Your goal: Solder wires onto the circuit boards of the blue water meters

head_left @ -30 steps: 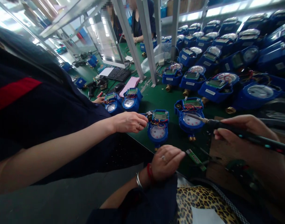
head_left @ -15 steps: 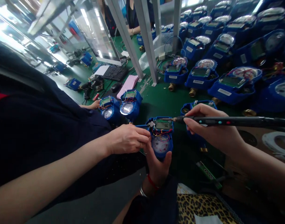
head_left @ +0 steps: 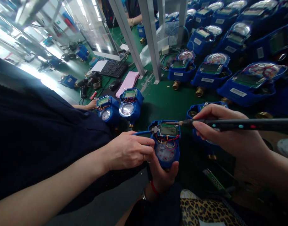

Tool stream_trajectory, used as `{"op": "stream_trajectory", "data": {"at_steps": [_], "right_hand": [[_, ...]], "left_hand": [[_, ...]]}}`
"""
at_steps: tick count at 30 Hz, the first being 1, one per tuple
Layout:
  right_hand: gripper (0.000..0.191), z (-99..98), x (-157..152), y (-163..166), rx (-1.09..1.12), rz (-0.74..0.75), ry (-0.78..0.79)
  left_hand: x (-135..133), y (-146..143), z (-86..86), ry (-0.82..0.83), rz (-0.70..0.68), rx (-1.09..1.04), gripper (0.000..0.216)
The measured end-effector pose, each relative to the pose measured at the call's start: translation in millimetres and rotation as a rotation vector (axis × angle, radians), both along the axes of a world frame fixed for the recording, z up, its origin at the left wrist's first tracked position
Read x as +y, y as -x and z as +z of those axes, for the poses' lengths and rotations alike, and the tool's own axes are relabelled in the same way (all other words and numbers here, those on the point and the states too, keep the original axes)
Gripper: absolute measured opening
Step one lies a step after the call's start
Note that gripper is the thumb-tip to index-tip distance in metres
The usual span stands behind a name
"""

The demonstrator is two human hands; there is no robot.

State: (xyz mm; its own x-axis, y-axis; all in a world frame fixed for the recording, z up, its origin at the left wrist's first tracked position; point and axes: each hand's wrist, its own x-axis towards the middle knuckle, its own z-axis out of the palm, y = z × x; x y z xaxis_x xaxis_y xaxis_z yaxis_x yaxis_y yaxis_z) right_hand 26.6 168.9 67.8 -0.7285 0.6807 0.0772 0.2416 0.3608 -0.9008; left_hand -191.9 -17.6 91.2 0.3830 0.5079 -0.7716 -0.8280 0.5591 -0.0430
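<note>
A blue water meter (head_left: pixel 166 142) with an open top, a small display and coloured wires is held from below by my left hand (head_left: pixel 161 177), which wears a red wrist band. My right hand (head_left: pixel 226 139) grips a black soldering iron (head_left: pixel 242 124). Its tip touches the meter's top right corner by the display. A co-worker's hand (head_left: pixel 128 150) reaches in from the left. It pinches a thin blue wire (head_left: pixel 141 133) at the meter's left edge.
Two more open meters (head_left: pixel 120 108) stand just behind, and another (head_left: pixel 200 110) sits under my right hand. Rows of blue meters (head_left: pixel 212 70) fill the back right of the green table (head_left: pixel 162 100). Metal posts (head_left: pixel 150 40), a keyboard (head_left: pixel 113 69), a pink pad (head_left: pixel 128 83) and a green strip (head_left: pixel 214 180) lie around.
My left hand rose from the table edge and took the meter from below, drawing it closer. My right hand swung the iron left until its tip reached the meter. The co-worker's hand stayed on it.
</note>
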Motion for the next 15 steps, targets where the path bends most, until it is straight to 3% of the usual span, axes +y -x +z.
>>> {"op": "stream_trajectory", "data": {"at_steps": [6,12,15], "right_hand": [[0.018,0.2,3,4,-0.039,0.033,-0.037],[0.019,-0.5,3,5,-0.032,0.065,-0.03],[0.016,-1.7,3,6,-0.046,0.076,-0.044]], "left_hand": [[2,-10,5.3,0.006,0.039,0.053,0.033],[8,-23,16.2,-0.071,-0.036,0.15,0.023],[7,-25,12.6,-0.042,0.032,0.124,0.024]]}}
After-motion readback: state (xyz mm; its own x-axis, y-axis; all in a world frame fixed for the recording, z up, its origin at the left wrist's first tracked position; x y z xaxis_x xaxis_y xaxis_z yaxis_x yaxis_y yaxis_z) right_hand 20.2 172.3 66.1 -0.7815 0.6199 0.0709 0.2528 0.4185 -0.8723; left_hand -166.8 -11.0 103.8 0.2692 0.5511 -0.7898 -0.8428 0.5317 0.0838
